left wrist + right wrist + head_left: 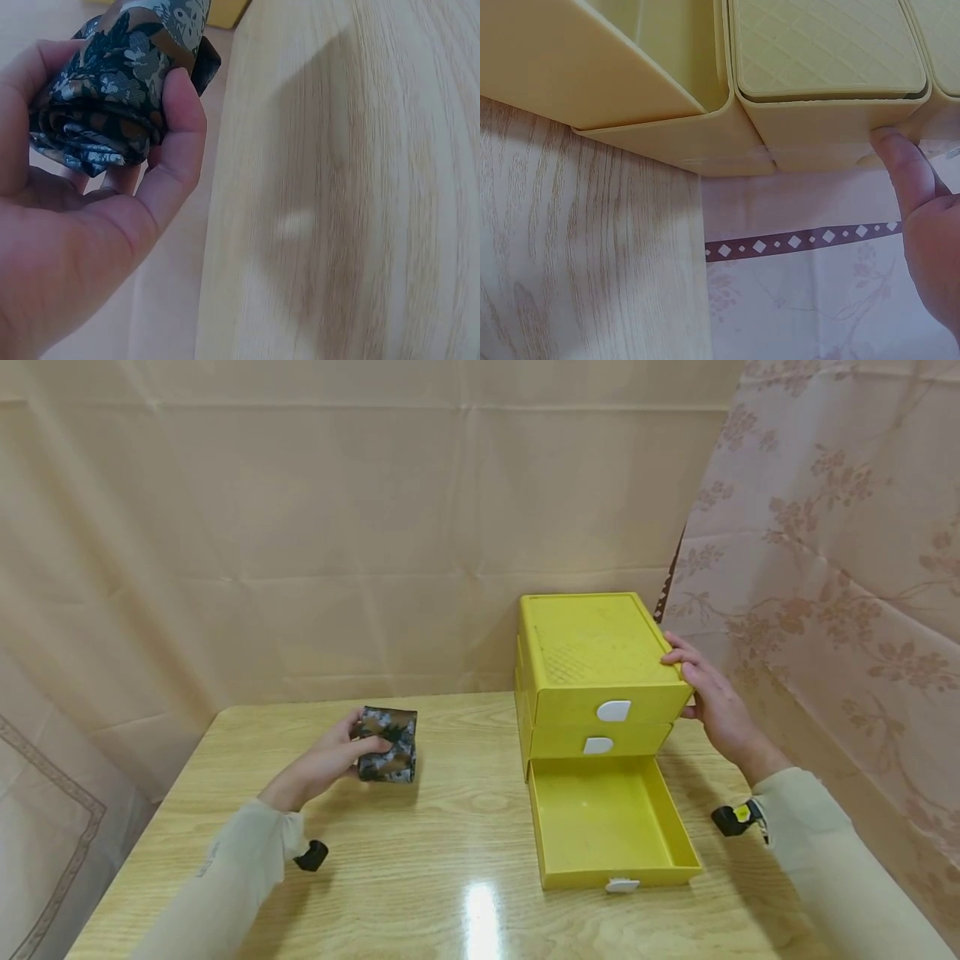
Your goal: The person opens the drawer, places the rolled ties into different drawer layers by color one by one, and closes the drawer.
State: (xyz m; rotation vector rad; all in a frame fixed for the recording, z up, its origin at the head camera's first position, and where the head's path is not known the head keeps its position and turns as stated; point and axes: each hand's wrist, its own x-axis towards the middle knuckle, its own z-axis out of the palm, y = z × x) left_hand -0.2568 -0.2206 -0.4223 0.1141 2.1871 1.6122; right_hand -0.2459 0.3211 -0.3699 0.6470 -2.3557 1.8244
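Note:
In my left hand [330,756] I hold a rolled camouflage cloth [390,745], up over the left part of the table. The left wrist view shows its layered, coiled end [94,139], with thumb and fingers on either side of the roll. My right hand [712,702] rests against the upper right side of a yellow drawer unit [592,635], its fingers along the top edge. One finger [904,161] touches the side wall in the right wrist view. The bottom drawer [600,818] is pulled out and bare inside; the two drawers above it are closed.
White tabs serve as drawer handles, such as the top one [613,711]. The unit stands on a wood-grain table [450,843] near its back edge. A beige curtain [337,527] hangs behind, and a pink floral curtain [847,552] hangs on the right.

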